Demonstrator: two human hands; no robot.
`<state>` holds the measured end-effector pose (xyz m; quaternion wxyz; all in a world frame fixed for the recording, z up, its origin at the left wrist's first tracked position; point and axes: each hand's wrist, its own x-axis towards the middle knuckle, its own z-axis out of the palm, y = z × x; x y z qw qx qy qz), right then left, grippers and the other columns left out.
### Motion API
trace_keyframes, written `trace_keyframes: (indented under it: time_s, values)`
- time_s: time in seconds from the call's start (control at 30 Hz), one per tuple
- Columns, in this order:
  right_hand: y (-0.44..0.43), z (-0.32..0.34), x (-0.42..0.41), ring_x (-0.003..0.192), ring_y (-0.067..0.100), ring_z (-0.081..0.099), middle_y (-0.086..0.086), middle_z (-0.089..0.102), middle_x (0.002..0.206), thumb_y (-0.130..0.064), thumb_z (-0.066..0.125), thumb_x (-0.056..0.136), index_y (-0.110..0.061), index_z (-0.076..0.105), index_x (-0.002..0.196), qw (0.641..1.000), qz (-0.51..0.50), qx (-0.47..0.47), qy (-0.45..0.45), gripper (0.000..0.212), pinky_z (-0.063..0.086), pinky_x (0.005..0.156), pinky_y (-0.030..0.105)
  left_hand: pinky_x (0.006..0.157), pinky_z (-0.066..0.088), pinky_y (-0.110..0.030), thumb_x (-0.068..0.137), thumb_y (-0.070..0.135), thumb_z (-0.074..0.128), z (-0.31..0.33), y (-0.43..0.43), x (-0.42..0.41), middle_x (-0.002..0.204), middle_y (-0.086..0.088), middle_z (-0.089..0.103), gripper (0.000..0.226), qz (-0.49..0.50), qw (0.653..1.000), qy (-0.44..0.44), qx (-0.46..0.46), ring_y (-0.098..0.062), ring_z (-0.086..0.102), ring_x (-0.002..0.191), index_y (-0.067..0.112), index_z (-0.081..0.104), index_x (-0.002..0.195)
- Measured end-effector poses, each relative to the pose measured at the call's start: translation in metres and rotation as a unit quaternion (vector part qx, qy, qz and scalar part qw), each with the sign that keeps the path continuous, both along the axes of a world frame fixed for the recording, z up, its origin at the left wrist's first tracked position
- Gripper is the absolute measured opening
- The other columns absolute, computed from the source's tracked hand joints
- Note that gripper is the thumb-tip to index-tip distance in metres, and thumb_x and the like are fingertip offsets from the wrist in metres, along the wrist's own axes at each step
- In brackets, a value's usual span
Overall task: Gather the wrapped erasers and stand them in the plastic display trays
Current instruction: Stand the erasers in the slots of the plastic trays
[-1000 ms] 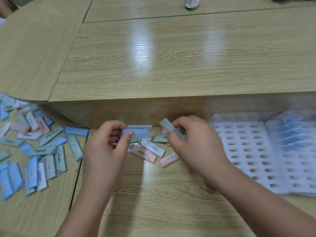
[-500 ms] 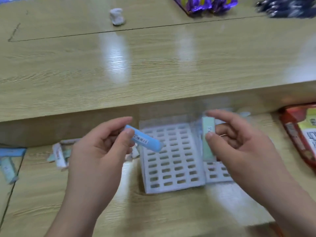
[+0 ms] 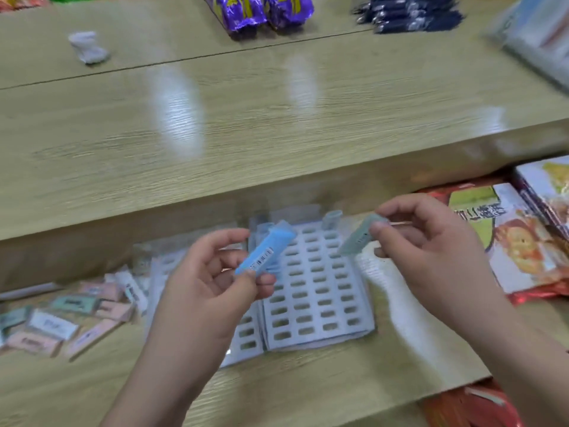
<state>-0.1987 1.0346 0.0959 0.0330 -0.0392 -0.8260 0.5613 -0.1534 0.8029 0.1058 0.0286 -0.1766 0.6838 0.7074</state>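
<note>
— What has moved since half a second ago?

— The blue eraser (image 3: 266,252) in the left hand (image 3: 209,291) has swung round. It pointed right and slightly down; now it slants up to the right. The green eraser (image 3: 358,238) in the right hand (image 3: 431,251) stood upright then and now leans, its lower end down to the left.

— How does the person hold them?

— The left thumb and fingertips pinch the blue eraser at its lower end. The right thumb and forefinger pinch the green eraser at its upper end.

— And where are they?

— Both are over the white slotted tray (image 3: 314,297), which lies flat on the wooden table (image 3: 308,380). Blue is over its left part, green over its right edge. Whether the green tip touches the tray cannot be told.

— Anything else nearby?

— A standing eraser (image 3: 331,218) sits in the tray's far row. The loose erasers (image 3: 61,315) lie on the table to the left, and a snack packet (image 3: 517,241) lies near the tray on the right.
</note>
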Motion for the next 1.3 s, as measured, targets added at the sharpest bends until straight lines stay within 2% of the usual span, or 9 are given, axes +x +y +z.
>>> trace_keyframes:
  time_s: [0.1,0.33,0.47,0.53,0.67,0.83,1.03,1.17,1.3]
  values:
    - [-0.006,-0.009,-0.013,0.075,-0.003,0.07,-0.015,0.072,0.083,-0.015,0.071,0.087,-0.036,0.062,0.086,0.998,0.031,0.052,0.029,0.022,0.053,0.067,0.012,0.081,0.06,-0.039,0.09,-0.003,0.061,-0.001,0.007,0.0,0.091,-0.006,0.075,0.028,-0.015,0.999,-0.01,-0.036,-0.023,0.076,0.081,0.02,0.073,0.101]
    - [-0.007,-0.029,-0.024,0.071,0.003,0.066,-0.024,0.069,0.091,-0.032,0.067,0.086,-0.039,0.066,0.098,0.978,0.059,0.175,0.097,0.014,0.056,0.068,0.04,0.063,0.052,-0.02,0.086,0.015,0.071,-0.011,0.007,0.005,0.086,0.001,0.076,0.019,0.056,0.995,-0.001,-0.084,-0.011,0.071,0.079,0.034,0.075,0.086]
    - [-0.009,-0.025,-0.024,0.084,0.003,0.068,-0.022,0.069,0.093,-0.021,0.07,0.087,-0.034,0.07,0.098,0.979,0.056,0.144,0.129,0.017,0.056,0.073,0.026,0.055,0.049,-0.012,0.088,0.009,0.068,-0.012,0.009,0.008,0.076,0.004,0.073,0.019,0.066,0.995,0.006,-0.076,-0.003,0.065,0.064,0.026,0.074,0.082]
    - [-0.01,-0.017,-0.021,0.085,0.005,0.069,-0.018,0.071,0.091,-0.015,0.069,0.089,-0.031,0.071,0.097,0.992,0.037,0.054,0.109,0.019,0.055,0.073,0.018,0.053,0.049,-0.013,0.091,0.007,0.064,-0.011,0.011,0.009,0.074,0.005,0.072,0.015,0.062,0.995,0.009,-0.073,-0.004,0.064,0.062,0.021,0.07,0.087]
    - [-0.014,-0.007,-0.014,0.075,0.013,0.072,-0.013,0.069,0.094,-0.01,0.057,0.095,-0.031,0.069,0.101,0.992,0.07,-0.1,0.019,0.025,0.06,0.059,0.027,0.058,0.053,-0.025,0.092,0.01,0.06,-0.007,0.021,0.006,0.081,0.006,0.073,0.01,0.022,0.997,0.013,-0.072,-0.013,0.07,0.073,0.019,0.063,0.09]
    - [-0.017,-0.002,-0.008,0.067,0.002,0.06,-0.017,0.061,0.101,-0.013,0.05,0.098,-0.052,0.052,0.123,0.987,0.16,-0.019,0.02,0.046,0.051,0.056,0.013,0.061,0.056,-0.039,0.089,0.012,0.063,-0.001,0.032,-0.003,0.084,-0.002,0.072,0.01,-0.026,0.997,0.032,-0.057,-0.028,0.068,0.08,0.021,0.065,0.09]
    - [-0.011,-0.002,-0.001,0.071,0.017,0.068,-0.021,0.044,0.107,-0.029,0.04,0.098,-0.07,0.03,0.127,0.971,0.23,0.016,-0.067,0.051,0.057,0.047,0.035,0.064,0.057,-0.035,0.093,0.011,0.062,-0.004,0.03,-0.007,0.085,0.002,0.073,0.011,-0.039,0.998,0.025,-0.049,-0.021,0.07,0.081,0.021,0.066,0.091]
    - [-0.008,-0.006,0.001,0.076,0.016,0.068,-0.02,0.046,0.115,-0.025,0.046,0.097,-0.066,0.029,0.131,0.967,0.245,0.008,-0.071,0.056,0.058,0.058,0.038,0.066,0.057,-0.033,0.093,0.011,0.062,-0.008,0.03,-0.008,0.086,0.002,0.074,0.01,-0.046,0.998,0.017,-0.045,-0.017,0.071,0.08,0.02,0.067,0.092]
    - [-0.007,-0.012,0.0,0.088,0.016,0.068,-0.014,0.058,0.107,-0.011,0.058,0.093,-0.041,0.041,0.135,0.964,0.237,-0.072,-0.097,0.054,0.055,0.084,0.029,0.071,0.059,-0.034,0.094,0.01,0.062,-0.008,0.03,-0.009,0.087,0.003,0.075,0.01,-0.047,0.998,0.009,-0.044,-0.012,0.073,0.083,0.018,0.066,0.095]
